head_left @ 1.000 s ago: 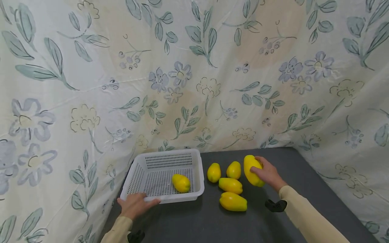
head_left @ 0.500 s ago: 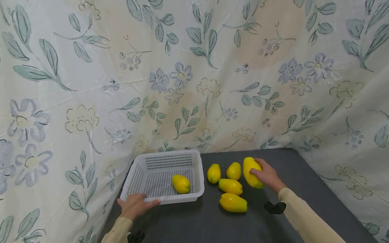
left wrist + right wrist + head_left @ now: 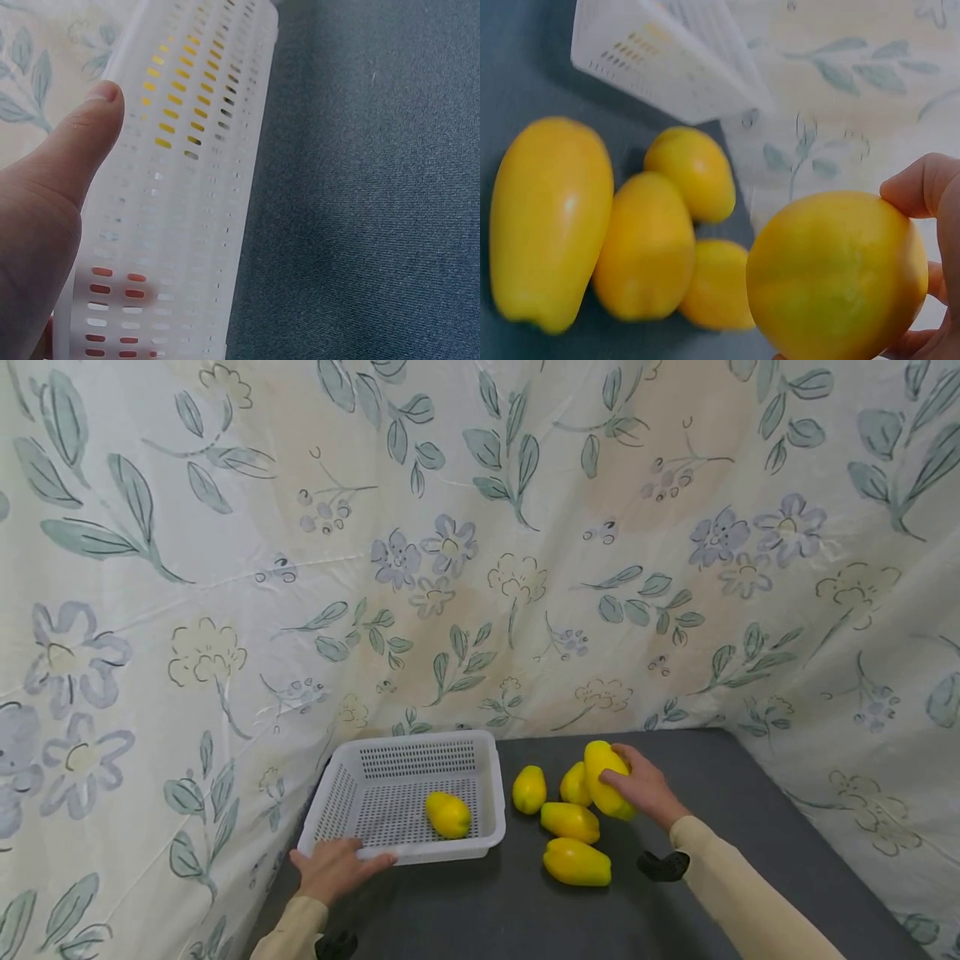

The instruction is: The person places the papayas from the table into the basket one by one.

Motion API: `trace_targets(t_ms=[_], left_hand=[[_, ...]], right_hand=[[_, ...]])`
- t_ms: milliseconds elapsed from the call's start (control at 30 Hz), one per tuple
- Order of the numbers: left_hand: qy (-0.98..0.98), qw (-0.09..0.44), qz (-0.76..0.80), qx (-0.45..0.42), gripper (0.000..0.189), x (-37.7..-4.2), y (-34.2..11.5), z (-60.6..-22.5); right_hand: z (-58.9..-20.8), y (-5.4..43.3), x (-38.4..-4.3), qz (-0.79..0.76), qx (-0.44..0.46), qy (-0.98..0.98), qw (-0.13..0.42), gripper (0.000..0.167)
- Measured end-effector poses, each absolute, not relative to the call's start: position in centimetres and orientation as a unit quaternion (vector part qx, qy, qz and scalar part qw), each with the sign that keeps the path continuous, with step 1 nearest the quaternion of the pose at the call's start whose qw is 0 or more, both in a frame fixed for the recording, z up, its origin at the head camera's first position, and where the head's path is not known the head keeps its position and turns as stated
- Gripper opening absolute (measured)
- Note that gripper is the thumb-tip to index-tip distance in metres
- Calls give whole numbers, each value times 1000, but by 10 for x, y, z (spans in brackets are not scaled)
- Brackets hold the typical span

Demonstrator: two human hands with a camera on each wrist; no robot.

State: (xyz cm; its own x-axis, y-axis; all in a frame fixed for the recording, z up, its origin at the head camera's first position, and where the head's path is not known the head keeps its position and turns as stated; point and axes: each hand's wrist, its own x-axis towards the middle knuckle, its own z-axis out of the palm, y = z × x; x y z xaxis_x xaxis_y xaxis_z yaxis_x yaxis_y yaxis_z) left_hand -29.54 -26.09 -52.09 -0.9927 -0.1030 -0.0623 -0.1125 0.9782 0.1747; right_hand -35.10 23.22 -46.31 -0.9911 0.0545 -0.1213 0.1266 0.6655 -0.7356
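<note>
My right hand [image 3: 643, 783] grips a yellow papaya [image 3: 606, 779] above the table, thumb on the near side. In the right wrist view this papaya [image 3: 836, 274] shows its rounded end. Several other papayas lie loose below and left of it, the nearest papaya [image 3: 577, 862] on its side. To the left stands a white slotted plastic basket [image 3: 491, 839] with one papaya [image 3: 447, 815] inside. My left hand [image 3: 333, 868] holds the basket's near-left rim. In the left wrist view the thumb [image 3: 86, 142] lies along the rim, and fingers show through the slots.
The dark grey table [image 3: 480, 914] runs under everything. A floral curtain [image 3: 480, 610] hangs close behind the basket and along both sides. Black bands [image 3: 663, 865] sit at both wrists.
The right hand has shifted left with its papaya, which now overlaps the rear papaya in the head view. The left hand and basket have stayed put.
</note>
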Motion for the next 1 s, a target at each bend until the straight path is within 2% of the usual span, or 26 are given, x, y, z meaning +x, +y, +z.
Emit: trace_targets(t_ms=[333,667,1000], left_hand=[[993,34,98,-57,101,-296,-266,-522],[993,40,96,-54,98,-298,-265,-520],[993,43,96,-58,99,-300,-264,-520]], right_hand=[[-441,162,-366,-428,2,903,34,72],[-441,91,-363,-428,-39,902,35,71],[-443,56,-357,-425,-70,900,60,73]])
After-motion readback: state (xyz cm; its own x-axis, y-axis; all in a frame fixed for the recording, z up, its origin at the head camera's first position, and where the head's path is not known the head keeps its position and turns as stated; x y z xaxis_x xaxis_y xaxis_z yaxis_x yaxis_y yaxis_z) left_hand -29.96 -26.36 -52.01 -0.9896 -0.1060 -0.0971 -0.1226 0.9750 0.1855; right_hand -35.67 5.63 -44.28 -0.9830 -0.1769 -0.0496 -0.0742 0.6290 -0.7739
